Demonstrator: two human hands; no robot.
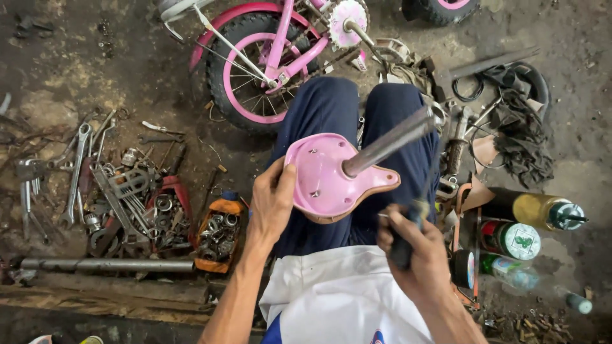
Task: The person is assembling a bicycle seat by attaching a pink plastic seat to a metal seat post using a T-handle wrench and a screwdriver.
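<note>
left hand [271,202] cupped with thumb raised, right hand [413,251] fisted, both forearms reaching forward over bent knees

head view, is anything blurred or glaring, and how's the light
Head view: soft, even daylight with faint shadows; the grey metal seat post and the dark-handled tool in the right hand are smeared by motion blur; the pink plastic bicycle saddle, held by the left hand, stays fairly sharp; mild wide-angle bending at the edges; no harsh glare.
</note>
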